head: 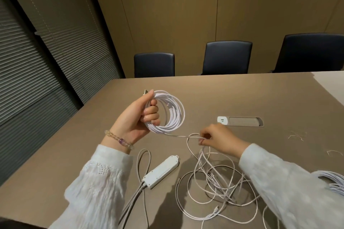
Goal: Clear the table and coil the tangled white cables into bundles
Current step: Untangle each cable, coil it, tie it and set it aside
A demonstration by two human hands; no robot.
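My left hand (138,117) is raised above the table (204,91) and grips a round coil of white cable (173,111), with a plug end sticking up past my thumb. A strand runs from the coil to my right hand (214,136), which pinches it just above the table. Below my right hand lies a loose tangle of white cables (221,186). Another white cable bundle (333,180) shows at the right edge, partly hidden behind my right sleeve.
A white power strip (161,172) with grey cords lies near the front edge. A table socket box (240,121) is set into the top beyond my right hand. Small wire ties (296,136) lie at the right. Three dark chairs (227,57) stand along the far side.
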